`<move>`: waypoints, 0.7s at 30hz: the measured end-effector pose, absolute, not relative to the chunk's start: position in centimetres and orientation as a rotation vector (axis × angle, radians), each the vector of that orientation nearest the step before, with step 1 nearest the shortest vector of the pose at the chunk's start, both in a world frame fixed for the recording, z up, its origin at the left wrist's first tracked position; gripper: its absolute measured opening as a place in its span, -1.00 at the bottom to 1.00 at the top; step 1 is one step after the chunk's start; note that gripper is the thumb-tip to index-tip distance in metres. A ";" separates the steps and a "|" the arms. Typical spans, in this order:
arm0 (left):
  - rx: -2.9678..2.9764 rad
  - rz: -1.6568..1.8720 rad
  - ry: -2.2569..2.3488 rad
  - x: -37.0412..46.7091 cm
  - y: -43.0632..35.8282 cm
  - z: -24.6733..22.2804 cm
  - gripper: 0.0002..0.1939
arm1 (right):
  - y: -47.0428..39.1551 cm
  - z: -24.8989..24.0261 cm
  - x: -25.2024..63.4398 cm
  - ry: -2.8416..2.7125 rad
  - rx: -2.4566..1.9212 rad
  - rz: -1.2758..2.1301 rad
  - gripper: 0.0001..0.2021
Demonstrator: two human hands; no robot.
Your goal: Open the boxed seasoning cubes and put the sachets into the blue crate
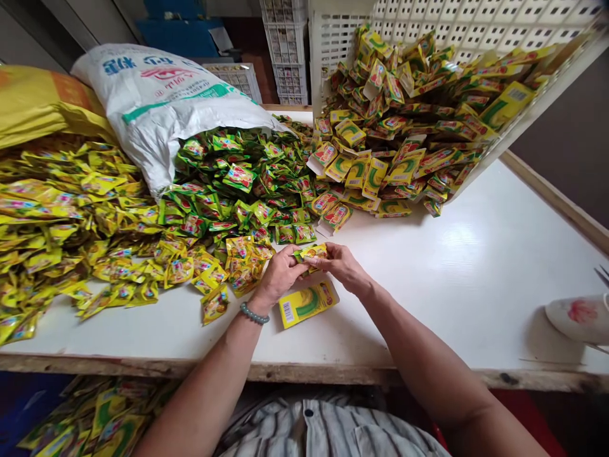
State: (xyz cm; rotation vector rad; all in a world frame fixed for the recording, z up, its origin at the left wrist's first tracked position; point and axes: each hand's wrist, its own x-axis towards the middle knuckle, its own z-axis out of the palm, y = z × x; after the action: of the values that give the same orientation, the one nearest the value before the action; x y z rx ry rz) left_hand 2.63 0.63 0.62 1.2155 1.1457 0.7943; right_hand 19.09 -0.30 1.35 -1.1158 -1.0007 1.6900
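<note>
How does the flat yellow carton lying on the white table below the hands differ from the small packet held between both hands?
The flat yellow carton lies loose on the white table, untouched; the small yellow-green packet is pinched between the left hand and right hand. The carton is larger, with a barcode and green curve showing; the packet is smaller and mostly hidden by fingers. Both share yellow and green printing.

White table with worn wooden front edge, heaps of yellow and green sachets across its left half, white woven sack spilling them, tipped white crate of flattened cartons, one flat yellow carton near the front edge.
</note>
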 end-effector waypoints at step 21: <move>1.403 0.759 1.214 0.4 -0.7 1.5 -0.58 | 0.8 1.8 20.9 -0.981 -1.088 1.505 -0.63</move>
State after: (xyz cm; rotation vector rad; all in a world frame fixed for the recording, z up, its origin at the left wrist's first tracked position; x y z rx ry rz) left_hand 0.44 -0.67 1.53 1.4028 1.2141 0.7589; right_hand 20.85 0.82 1.84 -1.0877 -0.9814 1.5046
